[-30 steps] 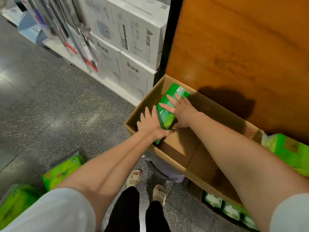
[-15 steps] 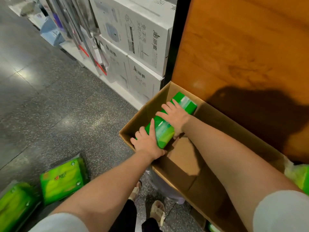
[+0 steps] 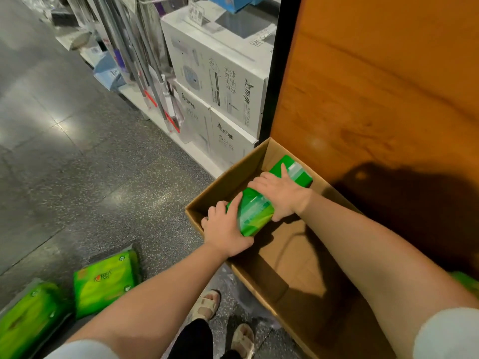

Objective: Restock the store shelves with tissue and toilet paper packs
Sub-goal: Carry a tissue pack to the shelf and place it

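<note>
The restock looks barely begun, as far as one can judge: a green tissue pack (image 3: 261, 206) sits in the far left corner of the open cardboard box (image 3: 223, 187), and two more green packs (image 3: 103, 282) lie on the floor at about eight o'clock, with no pack seen on a shelf. The left hand (image 3: 225, 229) grips the pack's near end, fingers curled round its left side, thumb along the top. The right hand (image 3: 278, 193), at one o'clock from it, lies over the top, fingers wrapping the far edge.
</note>
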